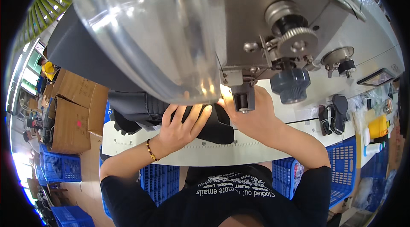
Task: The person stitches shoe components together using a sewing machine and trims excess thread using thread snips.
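Observation:
A sewing machine head (260, 35) fills the upper middle, with a clear plastic guard (145, 43) hanging on its left. A black fabric piece (215, 131) lies on the white work table under the lit needle area. Across this piece my left hand (179, 126) rests, fingers stretched out and slightly spread, the fingertips beside the guard's lower edge. My right hand (256, 109) is at the piece's right side, close to the needle area; most of its fingers are hidden behind the machine's parts. A black padded, bag-like item (136, 107) lies left of my left hand.
Small black parts (335, 114) lie on the table's right side. Blue crates (160, 180) stand below the table's front edge, another blue crate (341, 169) at right. Cardboard boxes (70, 120) are stacked at left. A yellow container (377, 127) sits far right. A person in yellow (48, 70) is far left.

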Tool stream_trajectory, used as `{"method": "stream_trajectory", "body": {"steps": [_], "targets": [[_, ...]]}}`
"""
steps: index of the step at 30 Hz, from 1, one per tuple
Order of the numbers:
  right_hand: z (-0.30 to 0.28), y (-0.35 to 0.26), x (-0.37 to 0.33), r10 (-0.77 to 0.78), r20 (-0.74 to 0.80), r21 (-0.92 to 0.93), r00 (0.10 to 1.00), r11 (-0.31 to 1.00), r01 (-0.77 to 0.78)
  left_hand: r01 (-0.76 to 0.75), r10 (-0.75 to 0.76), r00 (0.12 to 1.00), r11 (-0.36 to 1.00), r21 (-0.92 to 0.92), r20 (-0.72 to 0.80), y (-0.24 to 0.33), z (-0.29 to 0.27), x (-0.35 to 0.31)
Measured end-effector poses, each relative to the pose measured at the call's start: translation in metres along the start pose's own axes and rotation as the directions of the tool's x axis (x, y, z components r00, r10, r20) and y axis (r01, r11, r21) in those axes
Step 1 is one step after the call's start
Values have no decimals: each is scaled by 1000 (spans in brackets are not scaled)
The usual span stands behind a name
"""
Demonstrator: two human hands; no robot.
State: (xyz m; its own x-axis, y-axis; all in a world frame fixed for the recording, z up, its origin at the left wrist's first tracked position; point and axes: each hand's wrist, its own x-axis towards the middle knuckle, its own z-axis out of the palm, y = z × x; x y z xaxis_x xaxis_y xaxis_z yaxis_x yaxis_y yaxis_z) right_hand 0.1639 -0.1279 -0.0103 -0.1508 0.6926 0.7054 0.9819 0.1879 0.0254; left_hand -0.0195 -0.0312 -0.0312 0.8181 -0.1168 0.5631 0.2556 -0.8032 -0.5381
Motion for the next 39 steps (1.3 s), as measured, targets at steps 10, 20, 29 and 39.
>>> {"method": "stream_trajectory", "body": {"steps": [10,20,29,39], "targets": [[-23,9,-19,436,223,372,872,789,-489,-41,41,999,999,18,7,1,3,-4],[39,-30,-51,398,526,826,752,-28,-563,-33,33,998,999,-1,57,2,0,-2],[37,-43,-49,468,426,878,774,-9,-478,-35,36,998,999,-9,59,0,-3,2],[37,-46,-47,539,340,895,770,65,-441,-33,33,999,999,3,35,-1,-3,5]]}}
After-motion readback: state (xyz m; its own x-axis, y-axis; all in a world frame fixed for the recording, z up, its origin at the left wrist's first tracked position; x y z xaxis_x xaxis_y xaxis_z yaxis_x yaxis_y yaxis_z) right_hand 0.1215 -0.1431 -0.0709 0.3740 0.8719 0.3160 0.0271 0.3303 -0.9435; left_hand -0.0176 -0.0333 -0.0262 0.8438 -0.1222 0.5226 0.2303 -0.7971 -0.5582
